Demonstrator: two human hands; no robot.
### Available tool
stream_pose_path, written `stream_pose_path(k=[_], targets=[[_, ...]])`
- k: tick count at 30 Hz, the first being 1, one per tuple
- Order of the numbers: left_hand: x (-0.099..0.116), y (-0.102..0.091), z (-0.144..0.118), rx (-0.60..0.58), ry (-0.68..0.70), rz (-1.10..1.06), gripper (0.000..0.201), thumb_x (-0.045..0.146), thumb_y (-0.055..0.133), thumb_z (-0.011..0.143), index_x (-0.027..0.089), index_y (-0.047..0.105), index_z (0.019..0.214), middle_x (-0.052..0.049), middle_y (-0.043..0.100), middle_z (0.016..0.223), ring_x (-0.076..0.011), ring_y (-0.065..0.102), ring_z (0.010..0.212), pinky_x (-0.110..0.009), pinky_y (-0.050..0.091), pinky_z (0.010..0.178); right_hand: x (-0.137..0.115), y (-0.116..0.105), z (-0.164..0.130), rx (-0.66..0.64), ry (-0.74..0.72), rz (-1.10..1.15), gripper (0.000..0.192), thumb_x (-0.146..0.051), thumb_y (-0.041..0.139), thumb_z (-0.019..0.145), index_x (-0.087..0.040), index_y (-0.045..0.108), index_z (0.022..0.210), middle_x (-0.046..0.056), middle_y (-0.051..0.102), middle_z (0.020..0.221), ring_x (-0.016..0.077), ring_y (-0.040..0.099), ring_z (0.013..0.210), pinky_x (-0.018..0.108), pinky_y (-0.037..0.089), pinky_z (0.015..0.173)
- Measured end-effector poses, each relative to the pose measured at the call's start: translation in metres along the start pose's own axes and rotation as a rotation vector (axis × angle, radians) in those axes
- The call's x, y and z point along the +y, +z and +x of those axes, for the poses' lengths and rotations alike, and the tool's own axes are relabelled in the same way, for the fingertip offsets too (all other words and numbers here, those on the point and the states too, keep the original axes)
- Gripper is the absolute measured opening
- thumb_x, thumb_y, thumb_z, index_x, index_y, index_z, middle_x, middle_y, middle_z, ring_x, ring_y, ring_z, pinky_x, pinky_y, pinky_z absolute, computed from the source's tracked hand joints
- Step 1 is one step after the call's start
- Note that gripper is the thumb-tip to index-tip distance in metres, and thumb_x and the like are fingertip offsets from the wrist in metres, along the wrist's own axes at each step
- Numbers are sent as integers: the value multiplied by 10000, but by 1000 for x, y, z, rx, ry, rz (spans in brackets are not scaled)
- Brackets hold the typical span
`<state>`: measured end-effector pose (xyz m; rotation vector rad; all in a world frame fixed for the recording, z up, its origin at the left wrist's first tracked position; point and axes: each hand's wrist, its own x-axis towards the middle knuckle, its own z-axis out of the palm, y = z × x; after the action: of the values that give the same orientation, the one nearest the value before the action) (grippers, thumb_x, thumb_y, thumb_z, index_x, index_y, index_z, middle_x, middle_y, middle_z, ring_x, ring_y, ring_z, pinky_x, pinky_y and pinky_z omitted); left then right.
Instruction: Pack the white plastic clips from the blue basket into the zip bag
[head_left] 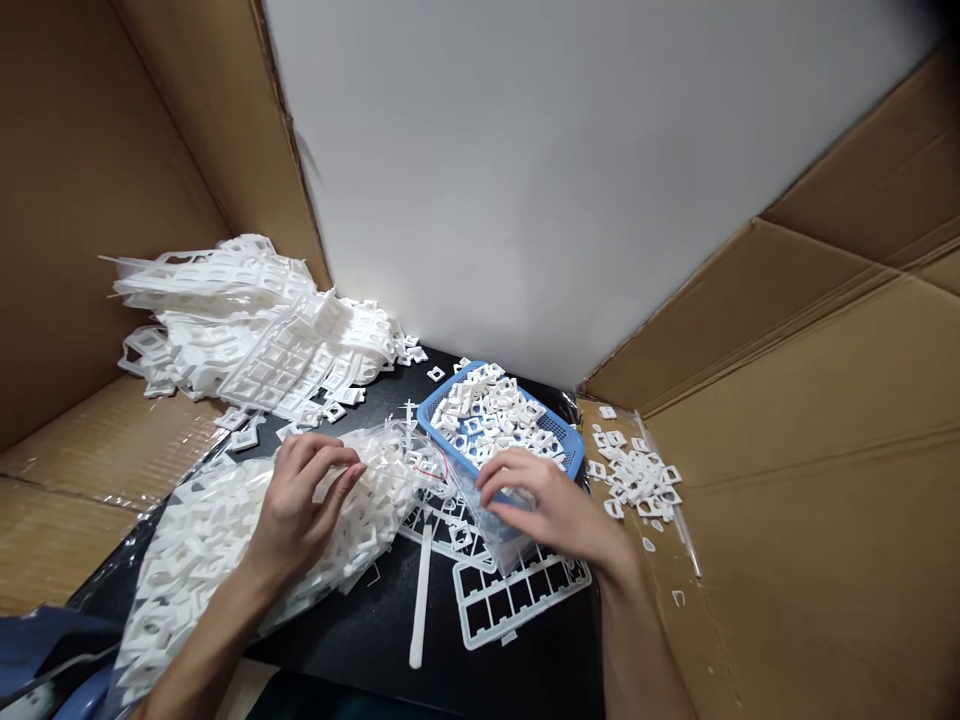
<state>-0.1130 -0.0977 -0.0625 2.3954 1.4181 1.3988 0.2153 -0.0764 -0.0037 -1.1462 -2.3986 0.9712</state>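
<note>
My left hand (pixel 304 500) rests on a clear plastic bag (pixel 217 530) full of small white square plastic pieces, its fingers curled at the bag's upper edge. My right hand (pixel 551 505) lies palm down, fingers spread, on the mouth end of the bag and on a stack of white grid frames (pixel 517 590). Just beyond my right hand stands a blue basket (pixel 559 440) heaped with loose white square pieces.
A big pile of white moulded frames (pixel 247 330) lies at the back left. Loose white pieces (pixel 634 475) are scattered on the cardboard at the right. A white plastic stick (pixel 420 600) lies on the black table top. Cardboard walls stand left and right, a white wall behind.
</note>
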Motion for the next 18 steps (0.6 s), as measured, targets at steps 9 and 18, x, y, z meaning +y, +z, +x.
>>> stream_pose_path(k=[9, 18], targets=[[2, 0, -1, 13, 1, -13, 68, 138, 628, 1053, 203, 609, 1049, -45, 588, 987, -237, 544, 929, -389, 430, 856, -8, 77, -19, 38, 239, -251, 200, -98, 582, 1046, -218, 726, 979, 25, 768, 932, 223, 746, 879, 308, 481, 734], [4, -2, -3, 22, 1, -27, 82, 122, 635, 1046, 198, 605, 1046, -48, 598, 977, -236, 551, 932, -388, 443, 845, -8, 100, -29, 49, 259, -372, 199, -178, 819, 924, -243, 669, 1037, -6, 709, 1046, 231, 730, 871, 319, 439, 679]])
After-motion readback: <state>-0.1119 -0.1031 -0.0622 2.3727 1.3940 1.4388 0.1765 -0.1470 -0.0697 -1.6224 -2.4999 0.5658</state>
